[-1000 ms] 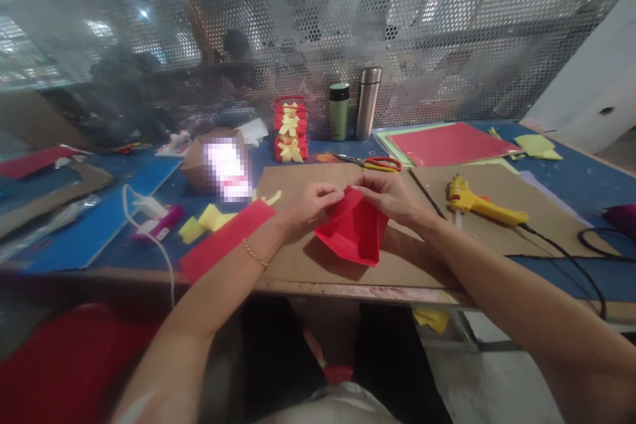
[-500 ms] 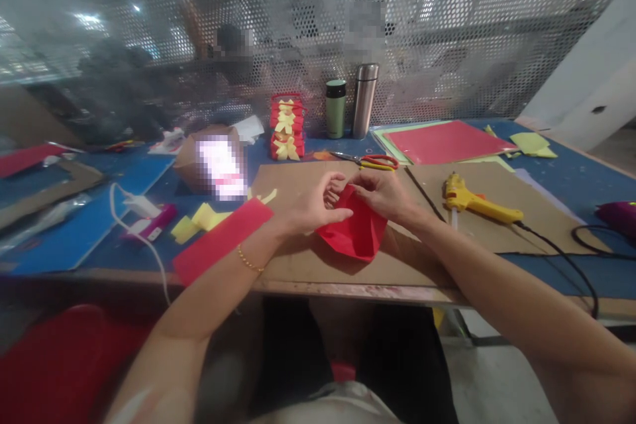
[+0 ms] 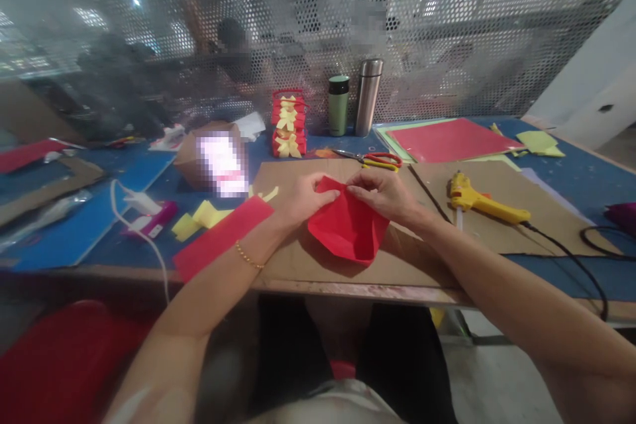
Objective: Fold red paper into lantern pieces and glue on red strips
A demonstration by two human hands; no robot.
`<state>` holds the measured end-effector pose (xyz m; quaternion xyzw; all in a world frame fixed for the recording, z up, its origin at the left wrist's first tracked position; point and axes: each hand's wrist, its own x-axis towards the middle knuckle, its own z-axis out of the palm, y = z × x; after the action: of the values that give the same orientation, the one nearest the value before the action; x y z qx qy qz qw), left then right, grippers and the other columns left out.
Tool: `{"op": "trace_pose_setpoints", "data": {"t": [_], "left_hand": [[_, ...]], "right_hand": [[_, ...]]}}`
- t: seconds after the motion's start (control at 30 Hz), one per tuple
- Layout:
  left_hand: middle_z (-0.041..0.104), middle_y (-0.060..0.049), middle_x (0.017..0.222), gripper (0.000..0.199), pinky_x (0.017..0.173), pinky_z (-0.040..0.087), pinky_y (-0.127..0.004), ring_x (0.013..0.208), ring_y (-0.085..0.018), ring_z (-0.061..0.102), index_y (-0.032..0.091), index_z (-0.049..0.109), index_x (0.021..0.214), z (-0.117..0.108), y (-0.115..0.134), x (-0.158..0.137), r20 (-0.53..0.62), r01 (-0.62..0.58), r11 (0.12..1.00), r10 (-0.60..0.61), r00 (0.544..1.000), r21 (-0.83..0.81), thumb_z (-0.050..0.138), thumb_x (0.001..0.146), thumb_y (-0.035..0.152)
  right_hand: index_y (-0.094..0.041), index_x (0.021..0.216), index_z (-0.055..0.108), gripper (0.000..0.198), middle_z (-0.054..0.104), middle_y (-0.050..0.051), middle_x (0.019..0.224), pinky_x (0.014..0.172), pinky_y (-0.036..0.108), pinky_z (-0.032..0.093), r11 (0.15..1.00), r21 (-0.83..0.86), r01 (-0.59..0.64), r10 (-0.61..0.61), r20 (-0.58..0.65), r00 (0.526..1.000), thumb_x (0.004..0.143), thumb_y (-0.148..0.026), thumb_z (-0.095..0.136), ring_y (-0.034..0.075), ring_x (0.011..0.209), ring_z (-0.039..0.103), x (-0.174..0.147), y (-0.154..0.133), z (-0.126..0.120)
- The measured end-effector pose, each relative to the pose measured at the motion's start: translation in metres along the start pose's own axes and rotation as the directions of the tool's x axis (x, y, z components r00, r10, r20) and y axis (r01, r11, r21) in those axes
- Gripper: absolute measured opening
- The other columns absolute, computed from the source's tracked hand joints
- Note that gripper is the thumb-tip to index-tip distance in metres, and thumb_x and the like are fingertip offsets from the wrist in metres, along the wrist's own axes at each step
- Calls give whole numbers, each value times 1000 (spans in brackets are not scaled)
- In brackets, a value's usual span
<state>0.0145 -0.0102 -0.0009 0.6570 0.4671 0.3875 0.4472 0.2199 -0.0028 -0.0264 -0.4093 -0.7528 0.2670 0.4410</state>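
The red paper piece [image 3: 348,232], folded into a pocket-like shape, is held over the brown cardboard sheet [image 3: 293,266], close to the table [image 3: 541,269]'s front edge. The fingers of the left hand [image 3: 305,200] pinch its upper left rim; those of the right hand [image 3: 380,192] pinch the rim farther right, the two thumbs near each other. A strip of cardboard shows between the piece and the front edge. The scissors [image 3: 366,160] lie just beyond the right hand, at the sheet's far edge. Left of the hands, a red strip [image 3: 223,238] slants toward the front edge, yellow scraps [image 3: 211,214] just beside it. Rightward, well apart from the right hand, a yellow glue gun [image 3: 481,202] rests on more cardboard [image 3: 507,238]. Toward the back, a green tumbler [image 3: 338,109] and steel flask [image 3: 369,99] stand upright.
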Motion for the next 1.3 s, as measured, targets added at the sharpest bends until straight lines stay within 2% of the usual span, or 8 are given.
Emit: {"op": "trace_pose_setpoints", "data": {"t": [0.17, 0.47, 0.63, 0.73, 0.87, 1.0, 1.2, 1.3], "left_hand": [[71, -3, 73, 13, 57, 49, -25, 63, -14, 64, 15, 67, 73, 3, 3, -5, 29, 157, 979, -155, 988, -129, 76, 82, 19], [69, -3, 67, 18, 56, 49, -27, 64, -17, 63, 17, 67, 68, 4, 3, -5, 28, 148, 980, -145, 989, -131, 80, 78, 22], [70, -4, 72, 13, 61, 49, -29, 67, -17, 65, 16, 68, 70, 2, 1, -4, 38, 133, 987, -130, 991, -87, 77, 78, 20], [74, -5, 78, 9, 66, 52, -30, 70, -17, 68, 15, 75, 81, -1, 1, -3, 118, 162, 977, -147, 982, -138, 79, 78, 23], [74, -5, 74, 29, 64, 52, -28, 67, -16, 68, 15, 76, 82, -8, 2, 0, 300, 270, 919, -182, 936, -286, 87, 76, 41], [74, -8, 74, 47, 63, 52, -26, 64, -15, 64, 16, 75, 77, -12, -1, 7, 342, 344, 847, -209, 916, -404, 76, 86, 62], [75, -7, 82, 19, 73, 54, -27, 74, -14, 67, 14, 78, 90, -9, -8, 6, 288, 260, 837, -128, 949, -482, 82, 85, 32], [75, -7, 85, 22, 81, 55, -30, 78, -15, 69, 13, 77, 94, -6, -10, 4, 312, 267, 822, -115, 943, -504, 88, 79, 26]], "right_hand": [[-20, 83, 79, 16, 76, 3, 76, 62, 28, 46, 999, 6, 45, -45, -51, 998, 84, -33, 69, 16, 66, 60, 0, 0, 3], [-20, 85, 78, 17, 76, 5, 81, 68, 31, 52, 996, 45, 76, -75, -16, 997, 86, -36, 70, 18, 72, 63, -2, -2, 2], [-21, 86, 80, 15, 77, 5, 83, 70, 31, 52, 988, 2, 154, -154, 55, 987, 88, -31, 68, 18, 75, 65, -1, -4, -3], [-22, 86, 81, 16, 76, 5, 82, 70, 31, 52, 969, -44, 242, -238, 90, 967, 90, -26, 66, 18, 75, 65, -1, -4, -6], [-23, 86, 81, 17, 75, 6, 85, 72, 32, 52, 946, -82, 313, -306, 90, 948, 92, -22, 65, 19, 78, 66, 0, 0, -8], [-24, 85, 80, 17, 73, 5, 87, 74, 32, 52, 931, -108, 348, -342, 72, 937, 92, -21, 65, 18, 79, 65, 2, 4, -8], [-24, 78, 76, 21, 66, 3, 79, 65, 30, 44, 909, -189, 371, -369, 50, 928, 95, -25, 64, 16, 70, 56, 4, 5, -9], [-23, 81, 77, 21, 68, 3, 78, 66, 30, 43, 887, -218, 408, -404, 67, 912, 96, -24, 62, 16, 70, 58, 3, 5, -9]]}}
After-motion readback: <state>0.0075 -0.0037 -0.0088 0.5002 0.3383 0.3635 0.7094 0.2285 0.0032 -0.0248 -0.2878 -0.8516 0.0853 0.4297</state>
